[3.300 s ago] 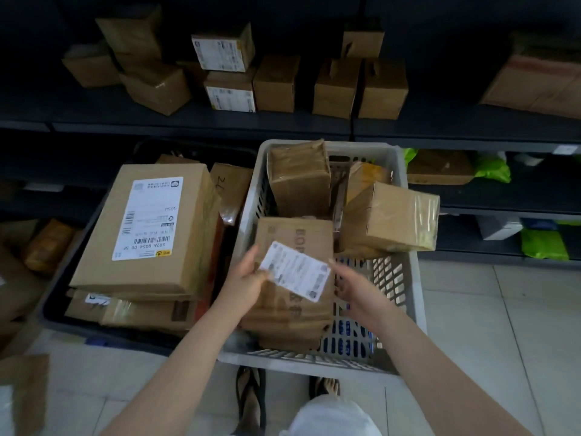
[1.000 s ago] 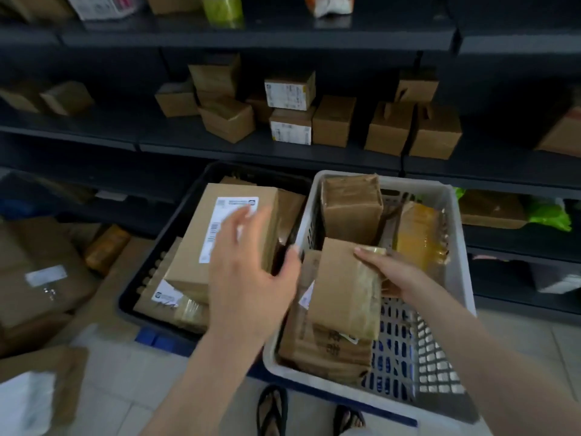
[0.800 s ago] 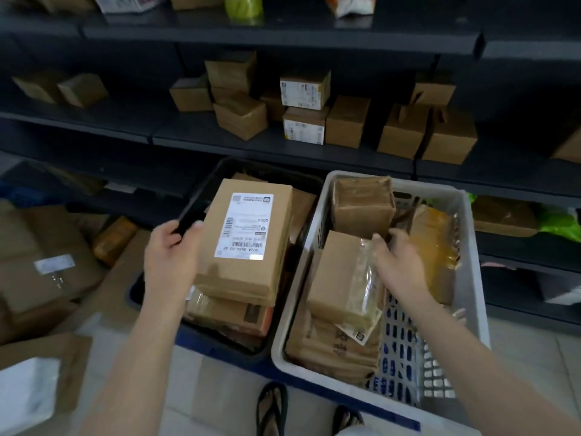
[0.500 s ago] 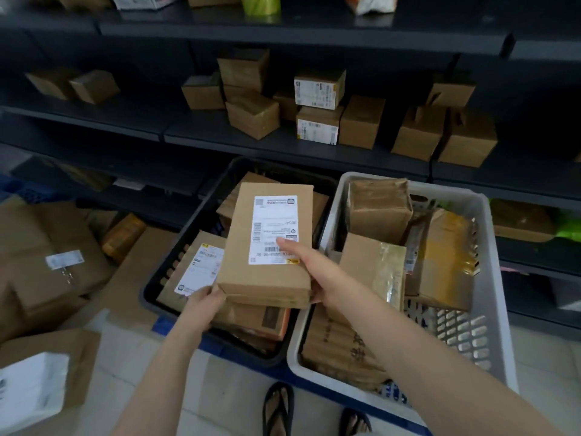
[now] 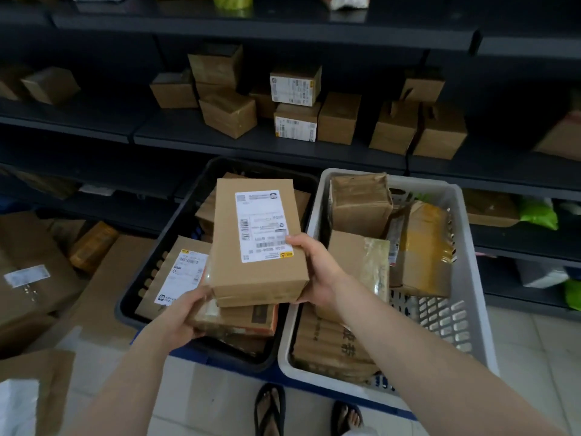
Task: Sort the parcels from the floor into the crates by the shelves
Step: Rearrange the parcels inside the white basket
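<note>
A brown box [image 5: 257,243] is held over the black crate [image 5: 141,278], resting on the stack inside it. Its long axis runs from 6 o'clock to 12 o'clock, leaning slightly toward 1 o'clock. The broad face is turned up, and a white label [image 5: 262,226] is set lengthwise on the half toward 3 o'clock. The right hand [image 5: 317,272] is closed on the box at its near corner at 4 o'clock: the thumb is laid on the top face at the lower edge of the label, and the fingers are hidden beneath. The left hand [image 5: 185,313] is curled round the corner of a taped parcel [image 5: 239,319] lying directly under the box, at 7 o'clock of it, with the thumb touching the near left corner of the box. A flat labelled parcel [image 5: 182,272] is seen in the same crate at 9 o'clock of the box. The white crate [image 5: 468,278] stands just beside the black one at 3 o'clock and is filled with more brown parcels. Dark shelves [image 5: 283,146] with small boxes are seen at 12 o'clock. More parcels [image 5: 34,272] lie on the floor [image 5: 534,357] at 9 o'clock, and two sandalled feet [image 5: 270,410] are seen at 6 o'clock.
</note>
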